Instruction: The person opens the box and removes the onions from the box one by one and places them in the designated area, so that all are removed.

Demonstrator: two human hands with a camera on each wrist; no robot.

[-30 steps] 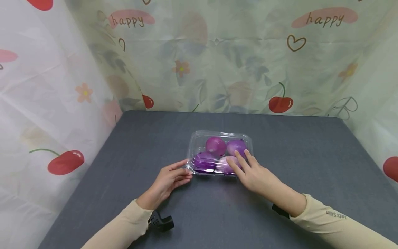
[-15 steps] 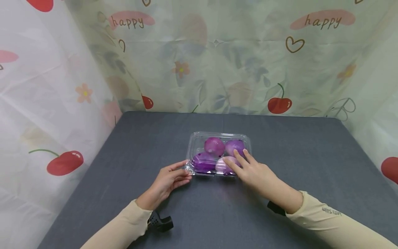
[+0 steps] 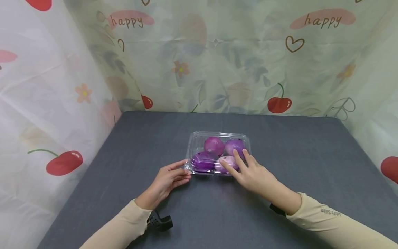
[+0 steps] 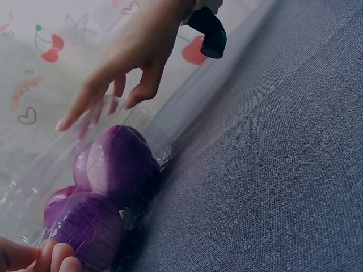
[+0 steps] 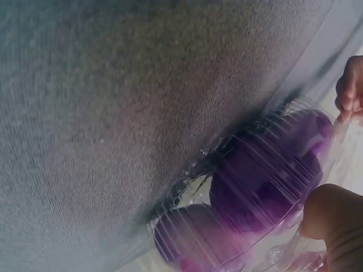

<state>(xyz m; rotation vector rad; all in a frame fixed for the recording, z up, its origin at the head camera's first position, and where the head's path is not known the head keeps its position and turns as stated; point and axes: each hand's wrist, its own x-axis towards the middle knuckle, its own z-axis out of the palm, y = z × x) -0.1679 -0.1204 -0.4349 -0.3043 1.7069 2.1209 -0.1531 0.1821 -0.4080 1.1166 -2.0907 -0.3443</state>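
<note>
A clear plastic clamshell box (image 3: 194,138) lies on the table, its lid down over several purple onions (image 3: 214,146). My left hand (image 3: 168,180) pinches the box's near left corner; in the left wrist view its curled fingertips (image 4: 54,256) are at the lid edge. Spread over the near right part of the lid is my right hand (image 3: 255,176), its fingers extended above a paler onion (image 3: 229,162). In the right wrist view the right thumb (image 5: 329,212) lies against the box's side, next to the onions.
The table (image 3: 149,138) has a dark grey cloth top. Behind it hangs a patterned curtain (image 3: 214,69), with another curtain (image 3: 46,121) along the left. Black wrist mounts, such as the one under the left wrist (image 3: 160,221), stick out over the table.
My right hand has slid slightly left across the lid, its index finger reaching further over the paler onion. My left hand stays at the corner, and the lid remains down.
</note>
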